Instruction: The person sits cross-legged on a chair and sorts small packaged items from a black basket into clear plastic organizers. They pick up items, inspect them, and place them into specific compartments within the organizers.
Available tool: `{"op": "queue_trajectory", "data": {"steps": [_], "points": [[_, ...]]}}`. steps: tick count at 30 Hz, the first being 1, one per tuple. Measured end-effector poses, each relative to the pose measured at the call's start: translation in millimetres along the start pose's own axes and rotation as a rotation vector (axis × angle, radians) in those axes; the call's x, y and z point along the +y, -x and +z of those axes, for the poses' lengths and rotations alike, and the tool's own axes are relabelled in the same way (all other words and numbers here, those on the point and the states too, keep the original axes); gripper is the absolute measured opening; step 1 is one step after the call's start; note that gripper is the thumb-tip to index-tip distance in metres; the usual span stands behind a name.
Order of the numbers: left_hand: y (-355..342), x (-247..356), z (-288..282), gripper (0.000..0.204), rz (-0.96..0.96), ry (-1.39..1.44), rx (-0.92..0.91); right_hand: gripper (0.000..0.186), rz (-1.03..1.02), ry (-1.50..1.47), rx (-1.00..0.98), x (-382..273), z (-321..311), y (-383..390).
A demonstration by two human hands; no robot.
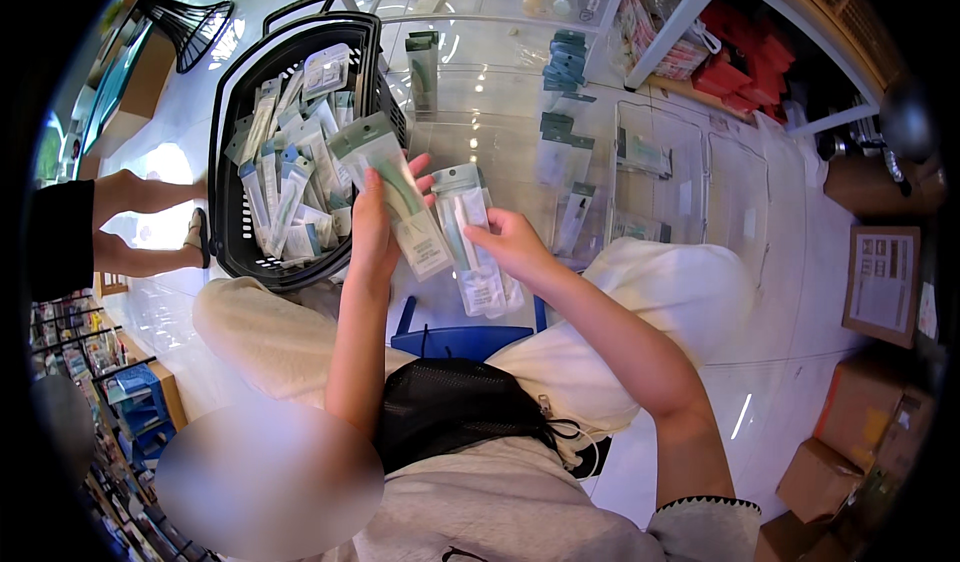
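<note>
My left hand (372, 224) is closed round a clear flat package (400, 194) with a grey-green header; a long green thing shows inside, its kind unclear. My right hand (510, 246) pinches a small stack of similar slim packages (470, 277), the top one holding a white stick-like item. The two hands are close together, and the packages nearly touch. Beside my left hand stands a black plastic shopping basket (224, 197) heaped with many such packages (290, 187). I am sitting, with both hands in front of my knees.
Clear trays (655, 112) in front hold more packages in rows, such as a dark green group (422, 72) and a teal group (566, 62). A white-framed rack (680, 24) with red items stands far right. Cardboard boxes (880, 287) line the right; another person's legs (150, 200) are left.
</note>
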State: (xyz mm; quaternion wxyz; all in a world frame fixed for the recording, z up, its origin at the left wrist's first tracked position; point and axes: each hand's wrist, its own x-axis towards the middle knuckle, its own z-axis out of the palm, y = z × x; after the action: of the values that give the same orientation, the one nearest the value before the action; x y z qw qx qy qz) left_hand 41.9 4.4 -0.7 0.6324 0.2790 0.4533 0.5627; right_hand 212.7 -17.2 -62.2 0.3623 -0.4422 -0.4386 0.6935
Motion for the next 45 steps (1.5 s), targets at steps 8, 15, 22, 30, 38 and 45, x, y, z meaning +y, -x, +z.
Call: {"op": "queue_trajectory", "data": {"steps": [8, 15, 22, 30, 38, 45], "points": [[1, -5, 1, 0.039, -0.017, -0.011, -0.027, 0.026, 0.032, -0.103, 0.222, -2, -12, -12], [7, -9, 14, 0.037, -0.129, -0.051, -0.1, 0.026, 0.052, -0.222, 0.2, -33, -11, -1], [6, -13, 3, 0.032, -0.143, -0.141, -0.091, 0.027, 0.028, -0.245, 0.171, -32, -10, -3], [6, -24, 4, 0.031, -0.207, -0.053, 0.047, 0.029, 0.01, -0.358, 0.037, -36, -6, -1], [6, -25, 4, 0.029, -0.206, -0.014, -0.012, 0.034, -0.098, -0.329, 0.139, -30, -7, -3], [7, -50, 11, 0.028, -0.264, -0.033, -0.02, 0.034, -0.136, -0.071, 0.102, -21, 6, 1]]}}
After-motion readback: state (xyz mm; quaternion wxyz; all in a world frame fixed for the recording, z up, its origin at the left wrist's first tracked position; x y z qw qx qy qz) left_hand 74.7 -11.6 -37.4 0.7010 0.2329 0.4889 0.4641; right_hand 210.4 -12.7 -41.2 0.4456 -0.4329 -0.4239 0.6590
